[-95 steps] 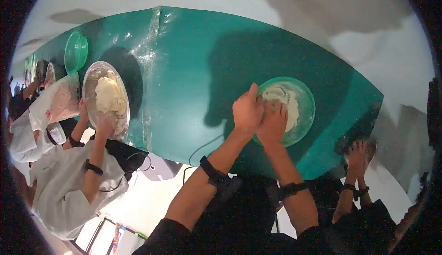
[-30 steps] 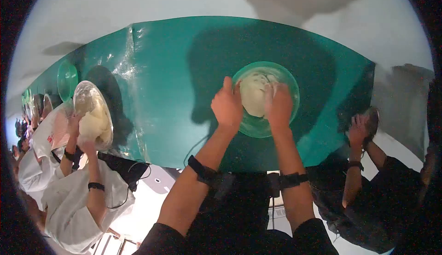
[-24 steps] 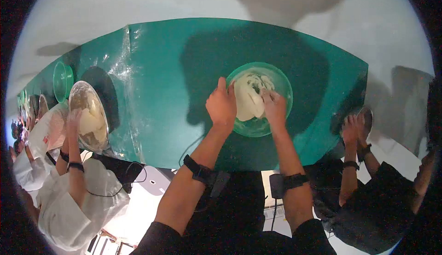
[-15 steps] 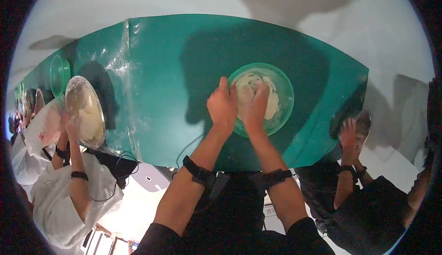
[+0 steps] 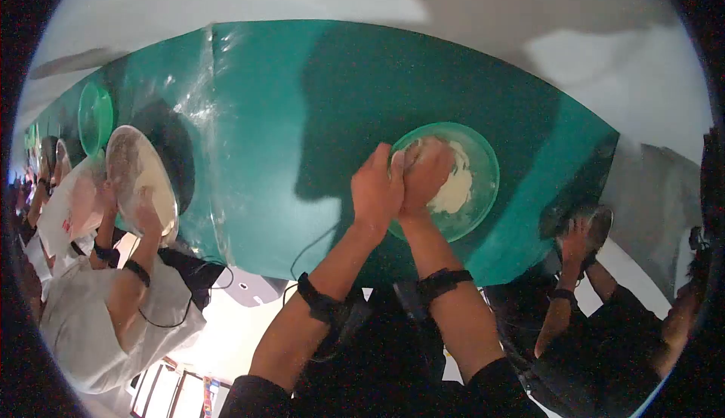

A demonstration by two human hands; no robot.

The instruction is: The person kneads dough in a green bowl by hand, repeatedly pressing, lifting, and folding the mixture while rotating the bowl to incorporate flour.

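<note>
A translucent green bowl (image 5: 489, 184) stands on the green table, holding pale, soft dough (image 5: 455, 190) that is smeared and uneven. My left hand (image 5: 377, 191) is closed on the bowl's left rim, its thumb along the edge. Inside the bowl, my right hand (image 5: 429, 172) has its fingers curled into the left part of the dough, right beside my left thumb. The fingertips of the right hand are partly hidden. Both of my forearms wear black straps.
The green table (image 5: 264, 116) has a whitish crease on its left. Beyond it, a person in white works in a pale bowl (image 5: 124, 157) of flour-like stuff, near another green bowl (image 5: 96, 120). On the right, a co-worker's hands (image 5: 578, 240) are at a dark bowl (image 5: 602, 225).
The bowl appears slightly lower and farther right in view. My right hand has moved from the dough's middle to the bowl's left side and curled, close against my left hand.
</note>
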